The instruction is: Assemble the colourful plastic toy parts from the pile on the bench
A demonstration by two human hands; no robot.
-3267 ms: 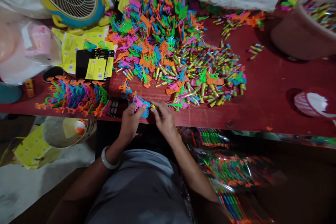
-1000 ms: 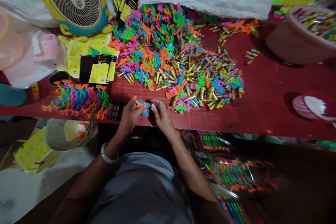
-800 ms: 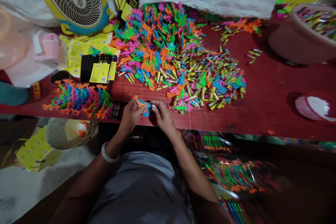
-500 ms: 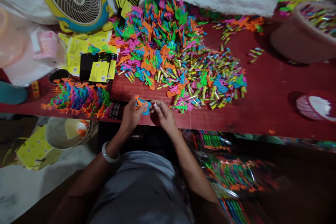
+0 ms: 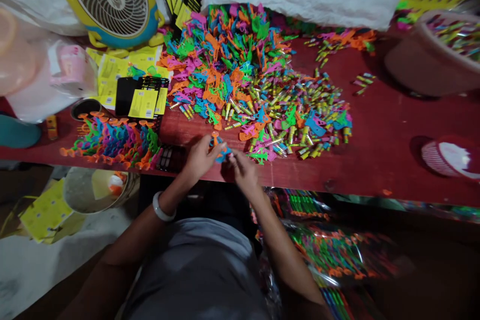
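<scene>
My left hand [image 5: 200, 161] is closed on a small orange and blue plastic toy piece [image 5: 222, 153], thumb along its top, just above the front edge of the red table [image 5: 390, 135]. Close beside it, my right hand [image 5: 245, 172] pinches at the blue end of the piece; what its fingertips hold is too small to make out. Beyond both hands lies a heap of bright plastic toy pieces [image 5: 219, 45]. Small clear tubes with coloured contents [image 5: 296, 90] are piled to its right.
At the left, assembled colourful toys with orange discs [image 5: 112, 142] stand in a row. Behind them are yellow cards [image 5: 144, 102] and a fan [image 5: 116, 0]. A tub of tubes [image 5: 416, 67] and a red-and-white container [image 5: 438, 157] stand right. Bagged toys [image 5: 333, 250] lie below the table edge.
Both hands have shifted slightly right with the orange and blue piece, which is now turned more upright. My right hand has rotated, its back now showing more.
</scene>
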